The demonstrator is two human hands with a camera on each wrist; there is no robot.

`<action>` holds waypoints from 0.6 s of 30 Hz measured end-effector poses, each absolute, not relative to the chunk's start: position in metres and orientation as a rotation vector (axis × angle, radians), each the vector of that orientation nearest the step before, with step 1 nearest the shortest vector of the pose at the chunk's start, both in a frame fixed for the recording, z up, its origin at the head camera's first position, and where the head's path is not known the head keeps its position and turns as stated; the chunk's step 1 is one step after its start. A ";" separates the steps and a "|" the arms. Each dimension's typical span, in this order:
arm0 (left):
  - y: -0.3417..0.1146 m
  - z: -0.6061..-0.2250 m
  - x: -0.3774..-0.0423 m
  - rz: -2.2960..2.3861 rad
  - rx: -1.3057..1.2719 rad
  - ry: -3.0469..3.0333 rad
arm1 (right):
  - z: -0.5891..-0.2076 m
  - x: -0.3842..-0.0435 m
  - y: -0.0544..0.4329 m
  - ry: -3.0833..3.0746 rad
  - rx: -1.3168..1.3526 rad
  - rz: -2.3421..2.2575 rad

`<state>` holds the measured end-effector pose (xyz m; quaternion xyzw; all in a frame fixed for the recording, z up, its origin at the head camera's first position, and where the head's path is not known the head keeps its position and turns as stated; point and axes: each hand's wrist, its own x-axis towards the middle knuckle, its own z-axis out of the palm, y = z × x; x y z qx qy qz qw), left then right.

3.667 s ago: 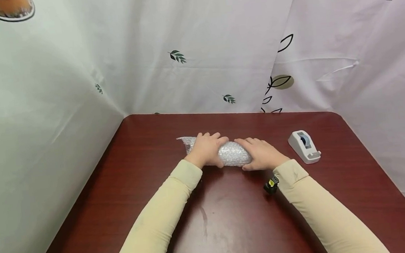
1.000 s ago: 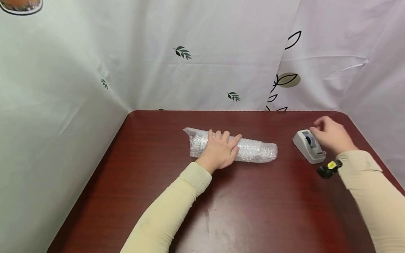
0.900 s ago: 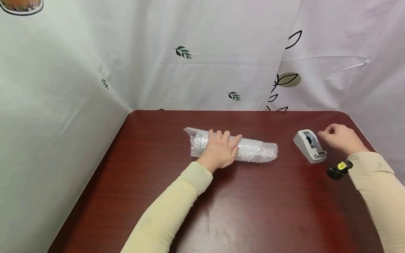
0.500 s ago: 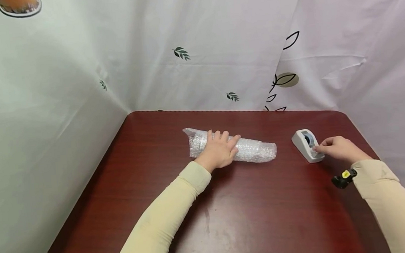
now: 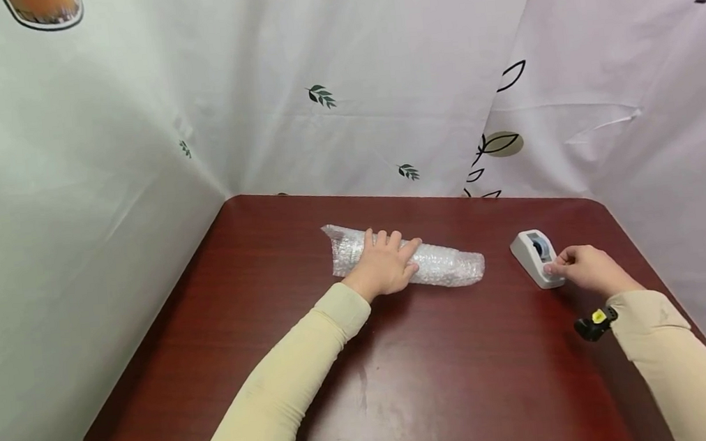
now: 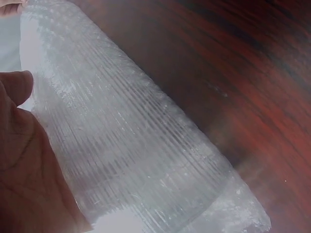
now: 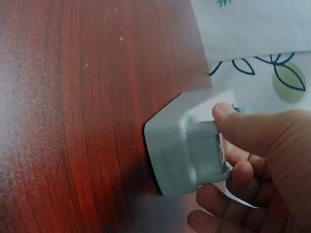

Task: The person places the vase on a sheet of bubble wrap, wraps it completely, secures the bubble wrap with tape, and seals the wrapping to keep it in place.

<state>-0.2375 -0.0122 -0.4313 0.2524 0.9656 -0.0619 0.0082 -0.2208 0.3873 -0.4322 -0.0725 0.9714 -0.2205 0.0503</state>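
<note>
A long bundle of clear bubble wrap lies on the table, and a ribbed surface shows through it in the left wrist view. My left hand rests across its middle with spread fingers. Over at the right stands a white tape dispenser with a roll of tape in it. Thumb and fingers of my right hand grip its cutter end. In the right wrist view the thumb lies on one side of the dispenser's front and fingertips on the other. Whether they pinch a tape end is hidden.
The dark red table has rounded corners. White printed cloth hangs behind it and along both sides. A black device with a yellow mark is strapped to my right wrist.
My right hand has left the bubble-wrapped bundle, moved right past the dispenser's far side, then come down to its cutter end. The left hand has stayed on the bundle.
</note>
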 end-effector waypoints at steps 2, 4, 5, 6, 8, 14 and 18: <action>-0.012 -0.431 -0.237 -0.193 0.789 3.015 | -0.431 -0.221 0.383 2.979 -0.239 -0.648; -0.012 -0.431 -0.237 -0.190 0.787 3.012 | -0.429 -0.221 0.380 3.001 -0.248 -0.622; -0.012 -0.431 -0.238 -0.190 0.786 3.012 | -0.428 -0.221 0.378 3.007 -0.245 -0.613; -0.012 -0.431 -0.237 -0.188 0.784 3.011 | -0.427 -0.221 0.377 3.011 -0.240 -0.613; -0.012 -0.431 -0.237 -0.190 0.778 3.011 | -0.426 -0.221 0.376 3.005 -0.216 -0.621; -0.011 -0.430 -0.237 -0.186 0.773 2.993 | -0.423 -0.217 0.379 2.948 -0.106 -0.673; -0.011 -0.429 -0.237 -0.190 0.767 2.988 | -0.420 -0.213 0.379 2.922 -0.083 -0.716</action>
